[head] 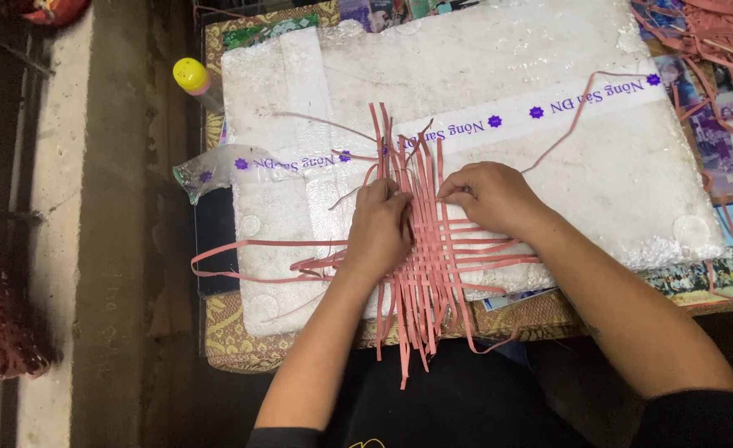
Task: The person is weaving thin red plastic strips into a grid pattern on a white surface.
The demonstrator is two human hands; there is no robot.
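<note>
A mat of thin pink strips (430, 249) lies half woven on a white foam board (599, 158). Upright strips run toward me and hang over the table's near edge; cross strips stick out left and right. My left hand (379, 232) lies flat on the left part of the weave, fingertips at its upper edge. My right hand (491, 195) rests on the right part, with thumb and fingers pinching a strip at the top of the weave. Both forearms reach in from the bottom of the view.
A white printed tape band (549, 106) crosses the foam board. A bottle with a yellow cap (190, 76) stands at the table's left back. A heap of loose pink strips (728, 37) lies at the back right. A concrete ledge (59, 207) runs along the left.
</note>
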